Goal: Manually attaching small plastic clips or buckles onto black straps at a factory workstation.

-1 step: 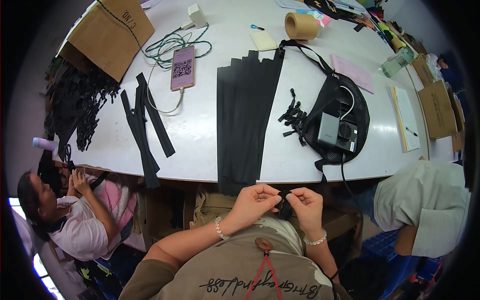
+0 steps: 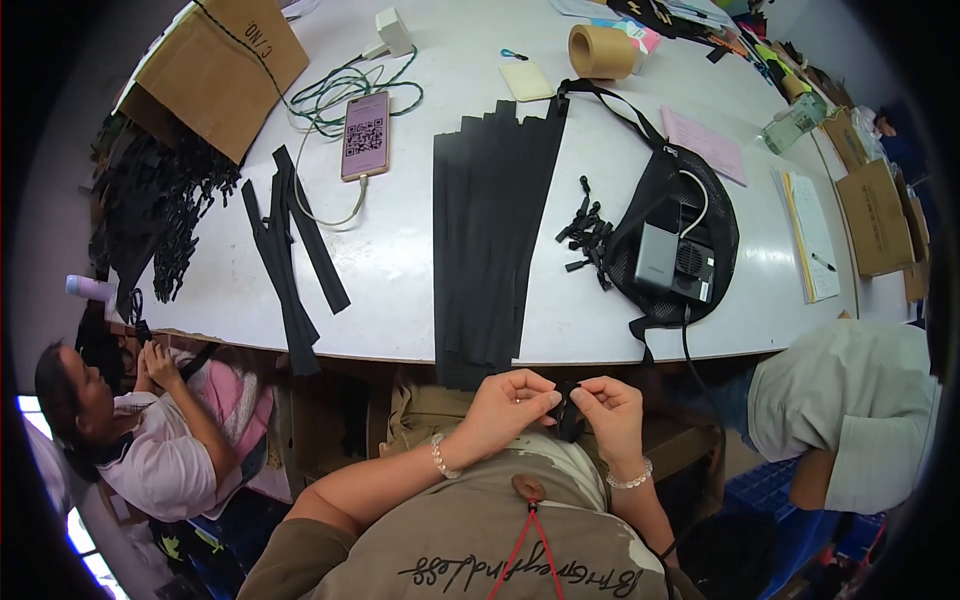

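Observation:
My left hand (image 2: 513,402) and my right hand (image 2: 612,412) meet in front of my body, just below the table's front edge. Both pinch a small dark black strip (image 2: 570,420) between thumb and fingers; its exact form is hard to make out. Straight ahead lies a fanned stack of long flat black strips (image 2: 485,230), its near end hanging over the edge beside my left hand. Small black zipper pulls (image 2: 590,235) lie in a loose cluster to the right of the stack. Farther left, a few separate black strips (image 2: 285,265) cross each other.
A black mesh bag (image 2: 640,215) holding a grey power bank (image 2: 656,258) lies at right. Left are a phone (image 2: 365,137) on a cable, a cardboard box (image 2: 225,75) and a heap of black strips (image 2: 160,220). A tape roll (image 2: 600,52) stands behind. People sit on both sides.
My hands have shifted very slightly, still pinching the black strip. Everything on the table stays in place.

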